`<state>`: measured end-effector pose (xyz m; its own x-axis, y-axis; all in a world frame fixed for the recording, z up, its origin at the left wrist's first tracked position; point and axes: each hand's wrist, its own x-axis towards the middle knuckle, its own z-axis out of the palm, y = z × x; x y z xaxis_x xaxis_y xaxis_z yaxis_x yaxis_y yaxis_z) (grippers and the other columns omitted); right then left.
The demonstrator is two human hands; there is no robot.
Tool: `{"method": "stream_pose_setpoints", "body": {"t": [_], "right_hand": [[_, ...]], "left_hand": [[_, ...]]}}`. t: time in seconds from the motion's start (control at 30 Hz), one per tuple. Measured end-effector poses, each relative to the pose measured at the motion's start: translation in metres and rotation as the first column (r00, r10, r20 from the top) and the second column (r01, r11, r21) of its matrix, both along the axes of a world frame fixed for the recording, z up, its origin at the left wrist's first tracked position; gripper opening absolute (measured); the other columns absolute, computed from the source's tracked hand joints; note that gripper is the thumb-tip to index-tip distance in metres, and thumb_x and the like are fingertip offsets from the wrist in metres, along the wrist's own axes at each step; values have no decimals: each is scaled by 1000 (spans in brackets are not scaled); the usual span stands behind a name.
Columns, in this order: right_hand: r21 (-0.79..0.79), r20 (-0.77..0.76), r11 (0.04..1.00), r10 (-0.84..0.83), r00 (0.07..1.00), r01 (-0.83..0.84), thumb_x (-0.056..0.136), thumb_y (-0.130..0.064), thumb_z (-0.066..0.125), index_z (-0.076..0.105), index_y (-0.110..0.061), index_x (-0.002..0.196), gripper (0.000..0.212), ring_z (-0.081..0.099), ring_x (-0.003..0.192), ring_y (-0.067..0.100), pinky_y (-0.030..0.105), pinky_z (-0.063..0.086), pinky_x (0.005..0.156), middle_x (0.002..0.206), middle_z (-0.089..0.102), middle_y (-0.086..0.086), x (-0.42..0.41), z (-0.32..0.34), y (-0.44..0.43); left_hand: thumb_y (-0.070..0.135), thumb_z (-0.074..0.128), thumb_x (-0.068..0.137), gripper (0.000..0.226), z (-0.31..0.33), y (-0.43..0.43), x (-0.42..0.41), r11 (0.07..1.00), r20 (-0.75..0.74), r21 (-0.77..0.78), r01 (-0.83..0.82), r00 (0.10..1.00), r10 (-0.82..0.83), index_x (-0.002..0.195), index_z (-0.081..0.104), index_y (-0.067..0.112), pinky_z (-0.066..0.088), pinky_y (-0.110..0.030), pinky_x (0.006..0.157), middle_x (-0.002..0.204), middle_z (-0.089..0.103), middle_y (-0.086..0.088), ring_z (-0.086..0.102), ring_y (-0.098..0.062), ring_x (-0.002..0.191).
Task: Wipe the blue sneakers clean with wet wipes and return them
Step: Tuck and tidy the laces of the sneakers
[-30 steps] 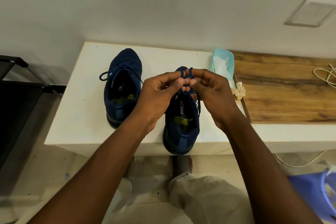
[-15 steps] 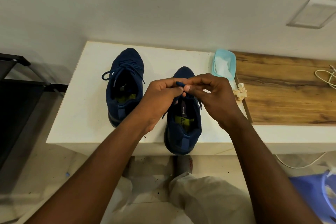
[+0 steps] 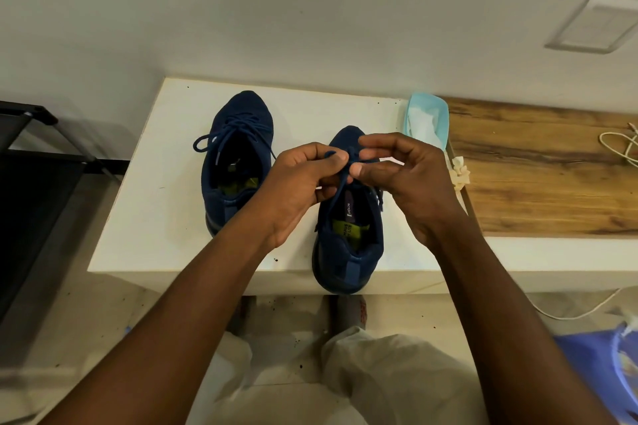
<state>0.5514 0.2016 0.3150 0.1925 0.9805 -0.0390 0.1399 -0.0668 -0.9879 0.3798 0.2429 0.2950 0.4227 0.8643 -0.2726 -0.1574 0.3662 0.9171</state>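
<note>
Both bare forearms reach up from 6 o'clock and converge at the centre. The left hand (image 3: 300, 183) is curled, thumb and forefinger pinched on a lace. The right hand (image 3: 411, 176), at its 3 o'clock, faces it with thumb and fingertips (image 3: 367, 141) pinching the same lace, the other fingers loosely bent.

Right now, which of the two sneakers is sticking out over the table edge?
The right sneaker, the one both hands are lacing: its heel overhangs the near edge of the white table. The left sneaker sits fully on it.
</note>
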Motion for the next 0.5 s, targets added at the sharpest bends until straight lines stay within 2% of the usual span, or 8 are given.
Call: {"method": "stream_pose_setpoints", "body": {"t": [0.07, 0.13, 0.27, 0.43, 0.5], "right_hand": [[-53, 12, 997, 53, 999, -52, 80, -6, 78, 72, -15, 114, 36, 72, 95, 16, 29, 59, 84, 103, 74, 2, 1, -1, 1], [-37, -5, 991, 129, 992, -129, 84, -1, 73, 73, -8, 110, 27, 72, 94, 21, 31, 58, 86, 99, 75, 8, 1, -1, 0], [0, 3, 992, 123, 992, -123, 84, 4, 70, 74, -7, 96, 16, 72, 85, 23, 26, 55, 79, 86, 74, 11, 0, 0, 0], [-13, 20, 990, 140, 990, -140, 88, 7, 63, 73, -4, 94, 17, 71, 83, 16, 21, 53, 76, 87, 74, 10, 0, -2, 0], [-9, 46, 995, 100, 994, -99, 86, 7, 64, 74, -6, 92, 18, 70, 88, 15, 23, 53, 78, 91, 74, 6, 1, -3, 1]], "left_hand": [[17, 60, 100, 12, 0, 1, -3, 998, -33, 41, 45, 999, -43, 102, 67, 9, 55, -41, 92, 94, 69, -10, 68, -21, 90], [19, 59, 101, 12, 1, 2, -5, 994, -76, 71, 81, 994, -76, 99, 67, 11, 55, -44, 94, 95, 68, -11, 67, -23, 93], [21, 57, 102, 15, 0, 3, -6, 995, -113, 56, 83, 991, -76, 98, 68, 11, 54, -37, 88, 94, 72, -9, 71, -20, 92], [11, 66, 95, 15, 0, 2, -6, 999, -15, -7, 33, 999, -33, 104, 69, -1, 55, -37, 91, 92, 74, -12, 72, -21, 89], [6, 72, 89, 13, 0, 0, -5, 999, -29, 46, 7, 1000, -6, 99, 71, -3, 57, -35, 89, 91, 75, -14, 72, -21, 86]]}}
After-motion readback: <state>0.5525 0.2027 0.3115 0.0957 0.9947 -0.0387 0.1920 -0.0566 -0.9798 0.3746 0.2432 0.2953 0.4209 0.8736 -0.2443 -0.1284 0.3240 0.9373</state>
